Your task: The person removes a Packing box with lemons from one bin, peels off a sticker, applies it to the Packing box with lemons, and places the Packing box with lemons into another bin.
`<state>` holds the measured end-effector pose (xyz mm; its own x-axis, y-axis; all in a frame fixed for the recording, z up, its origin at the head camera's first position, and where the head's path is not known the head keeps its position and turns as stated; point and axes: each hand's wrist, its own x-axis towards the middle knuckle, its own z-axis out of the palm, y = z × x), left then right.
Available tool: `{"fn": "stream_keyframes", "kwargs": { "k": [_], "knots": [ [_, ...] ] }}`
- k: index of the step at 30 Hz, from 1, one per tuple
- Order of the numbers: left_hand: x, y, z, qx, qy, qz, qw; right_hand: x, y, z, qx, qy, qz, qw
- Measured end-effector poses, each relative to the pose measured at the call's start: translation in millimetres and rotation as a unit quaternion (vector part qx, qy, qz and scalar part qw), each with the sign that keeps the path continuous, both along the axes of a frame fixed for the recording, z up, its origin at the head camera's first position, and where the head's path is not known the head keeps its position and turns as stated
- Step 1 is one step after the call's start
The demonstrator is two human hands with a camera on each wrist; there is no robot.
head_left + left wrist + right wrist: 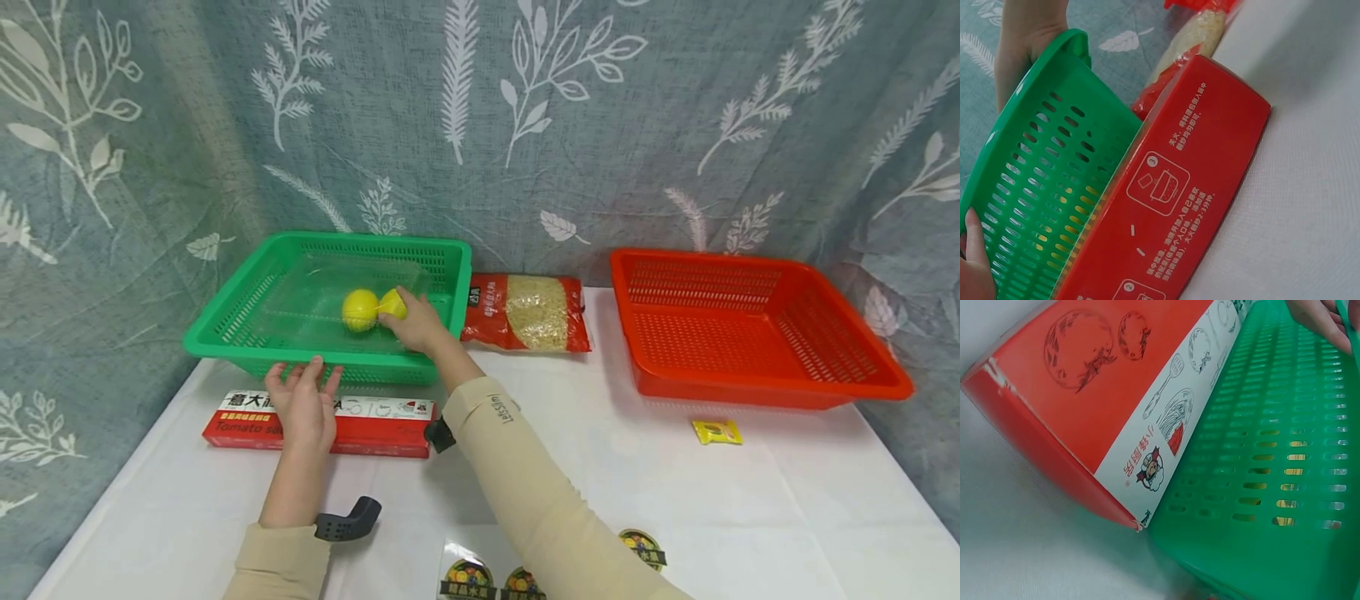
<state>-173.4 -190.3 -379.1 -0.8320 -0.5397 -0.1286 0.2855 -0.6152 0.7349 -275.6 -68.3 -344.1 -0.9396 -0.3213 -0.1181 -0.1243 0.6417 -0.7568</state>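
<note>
Inside the green basket (pixel 330 359), my right hand (pixel 416 321) grips a small yellow fruit (pixel 393 303), its kind partly hidden by the fingers. Right beside it lies a second, round yellow fruit (pixel 360 311). Both are over a clear plastic tray (pixel 300 287) that lies in the basket. At the basket's front rim, my left hand (pixel 305 408) holds on, with the rim passing between its fingers in the right wrist view. Under that wrist, close along the basket's front, lies a red and white tomato sauce pasta box (pixel 375 429). Yellow shows through the basket's slots (pixel 1072 220).
A red and clear bag of pasta (pixel 532 312) lies against the basket's right side. Farther right stands a red basket (pixel 750 387), with a small yellow packet (pixel 717 432) before it. Round fruit stickers (pixel 468 579) lie at the near edge. A patterned curtain (pixel 420 125) hangs behind.
</note>
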Motion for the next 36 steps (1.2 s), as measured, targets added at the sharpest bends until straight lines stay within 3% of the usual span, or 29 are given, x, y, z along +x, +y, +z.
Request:
{"fn": "stream_keyframes", "kwargs": {
  "k": [22,36],
  "knots": [
    [0.8,0.3,-1.8,-0.004,0.008,-0.001,1.0000,0.4,-1.5,-3.6,-0.019,0.015,-0.023,0.999],
    [-1.2,0.9,-0.3,-0.009,0.001,0.001,1.0000,-1.0,-1.1,-0.8,-0.075,-0.051,-0.056,0.994]
  ]
}}
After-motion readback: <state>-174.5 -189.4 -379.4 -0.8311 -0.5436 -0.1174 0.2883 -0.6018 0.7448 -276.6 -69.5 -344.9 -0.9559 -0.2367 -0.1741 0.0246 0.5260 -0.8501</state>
